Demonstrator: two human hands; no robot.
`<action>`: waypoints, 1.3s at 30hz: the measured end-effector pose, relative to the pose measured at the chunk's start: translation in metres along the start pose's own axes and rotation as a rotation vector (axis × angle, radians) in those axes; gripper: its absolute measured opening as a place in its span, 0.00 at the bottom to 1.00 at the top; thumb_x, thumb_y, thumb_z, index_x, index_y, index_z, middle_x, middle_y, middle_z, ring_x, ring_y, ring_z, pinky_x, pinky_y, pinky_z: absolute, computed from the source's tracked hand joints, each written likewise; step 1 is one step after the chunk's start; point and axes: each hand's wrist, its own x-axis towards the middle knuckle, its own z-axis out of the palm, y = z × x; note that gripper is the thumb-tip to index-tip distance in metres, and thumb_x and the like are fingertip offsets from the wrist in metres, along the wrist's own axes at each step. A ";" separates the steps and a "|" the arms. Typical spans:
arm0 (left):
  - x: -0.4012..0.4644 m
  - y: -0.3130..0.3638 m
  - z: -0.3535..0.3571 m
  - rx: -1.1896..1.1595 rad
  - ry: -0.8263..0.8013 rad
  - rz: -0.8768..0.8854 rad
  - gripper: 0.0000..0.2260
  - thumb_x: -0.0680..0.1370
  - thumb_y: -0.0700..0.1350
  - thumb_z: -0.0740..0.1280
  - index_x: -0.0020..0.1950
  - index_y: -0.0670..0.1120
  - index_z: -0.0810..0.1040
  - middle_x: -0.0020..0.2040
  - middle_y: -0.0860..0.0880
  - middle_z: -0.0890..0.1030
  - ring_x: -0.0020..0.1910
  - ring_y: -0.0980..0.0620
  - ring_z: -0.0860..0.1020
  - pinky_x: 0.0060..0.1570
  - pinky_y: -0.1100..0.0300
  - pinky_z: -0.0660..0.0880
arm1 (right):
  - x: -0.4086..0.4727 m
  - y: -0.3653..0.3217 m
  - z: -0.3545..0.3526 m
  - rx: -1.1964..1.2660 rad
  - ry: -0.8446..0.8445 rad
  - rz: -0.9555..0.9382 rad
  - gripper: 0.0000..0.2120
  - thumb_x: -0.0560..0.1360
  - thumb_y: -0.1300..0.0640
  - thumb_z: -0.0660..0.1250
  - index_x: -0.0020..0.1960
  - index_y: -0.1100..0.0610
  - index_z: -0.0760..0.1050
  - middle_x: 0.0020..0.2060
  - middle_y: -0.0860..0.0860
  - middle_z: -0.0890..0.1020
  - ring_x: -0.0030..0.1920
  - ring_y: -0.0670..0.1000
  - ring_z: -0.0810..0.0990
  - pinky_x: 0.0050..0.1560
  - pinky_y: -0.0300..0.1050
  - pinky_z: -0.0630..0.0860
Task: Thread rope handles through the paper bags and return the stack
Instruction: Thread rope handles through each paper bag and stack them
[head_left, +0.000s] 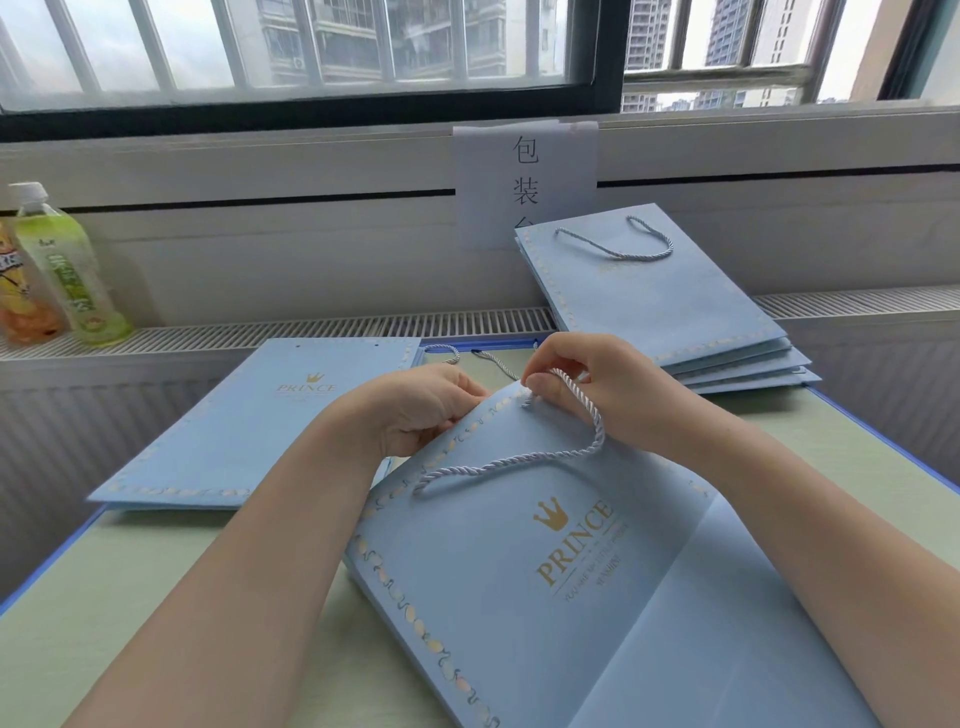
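Threading a rope handle (545, 457) through the nearest pale blue paper bag (519, 597) on the green table (208, 597).

The left hand (415, 410) pinches the bag's top edge; the right hand (576, 384) pinches the rope at a hole there. Farther left lies a flat bag without handle (249, 426); loose ropes (478, 358) lie beyond the hands. Far right, a stack of bags with handles (665, 301); far left, two bottles (57, 270).

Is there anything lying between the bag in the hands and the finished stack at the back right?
Nothing visible does. The bag sits near the front, the finished stack behind the right hand, with only bare table between.
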 end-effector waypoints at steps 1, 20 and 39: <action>0.001 -0.002 0.000 0.017 0.021 -0.001 0.08 0.79 0.40 0.63 0.48 0.35 0.78 0.31 0.44 0.80 0.23 0.53 0.77 0.23 0.66 0.74 | 0.000 0.000 0.000 0.009 0.001 0.006 0.03 0.76 0.59 0.67 0.43 0.53 0.77 0.37 0.43 0.79 0.38 0.40 0.75 0.41 0.30 0.70; -0.006 0.005 -0.007 0.612 0.372 0.176 0.18 0.80 0.52 0.61 0.45 0.36 0.74 0.39 0.46 0.73 0.39 0.50 0.70 0.39 0.58 0.64 | -0.001 -0.008 -0.030 0.438 0.298 0.001 0.11 0.68 0.63 0.61 0.37 0.51 0.78 0.38 0.44 0.81 0.44 0.44 0.76 0.51 0.42 0.72; 0.001 -0.007 -0.017 0.785 1.323 0.324 0.13 0.81 0.49 0.56 0.52 0.41 0.75 0.46 0.43 0.77 0.56 0.40 0.70 0.49 0.51 0.63 | -0.004 0.001 -0.044 0.223 0.025 0.407 0.17 0.78 0.48 0.63 0.44 0.61 0.78 0.38 0.55 0.81 0.36 0.51 0.79 0.43 0.48 0.75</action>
